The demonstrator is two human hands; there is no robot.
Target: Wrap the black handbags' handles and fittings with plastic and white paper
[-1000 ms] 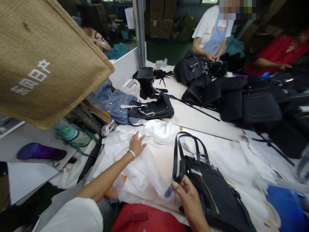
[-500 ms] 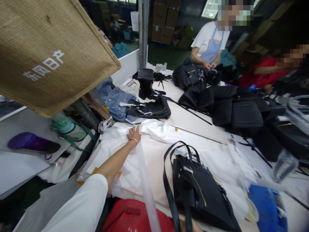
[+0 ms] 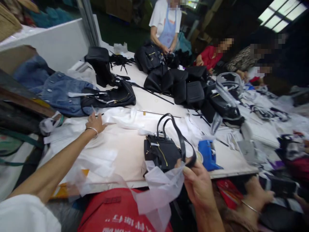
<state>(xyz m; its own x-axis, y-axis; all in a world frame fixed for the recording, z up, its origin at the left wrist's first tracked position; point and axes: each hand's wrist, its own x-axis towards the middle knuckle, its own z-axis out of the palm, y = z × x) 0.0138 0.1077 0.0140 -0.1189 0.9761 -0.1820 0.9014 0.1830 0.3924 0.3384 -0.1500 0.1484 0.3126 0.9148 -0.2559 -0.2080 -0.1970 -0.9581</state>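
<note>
My right hand (image 3: 196,180) is closed on the strap of a black handbag (image 3: 162,152) and on a crumpled piece of clear plastic wrap (image 3: 159,193) at the table's near edge. The handbag stands upright with its handles looped above it. My left hand (image 3: 95,123) reaches out to the left and lies on white wrapping sheets (image 3: 101,151) spread over the table, fingers stretched out. A thin bracelet sits on that wrist.
Several black bags (image 3: 185,87) are piled across the white table (image 3: 156,100). A denim garment (image 3: 58,93) lies at the left. A blue tape holder (image 3: 209,154) sits right of the handbag. Other people work at the far and right sides, one in a blue apron (image 3: 166,27).
The view has swung to the right, and the burlap bag has left the frame. My right hand has come back into view holding the strap and plastic. My left hand stays on the white sheets.
</note>
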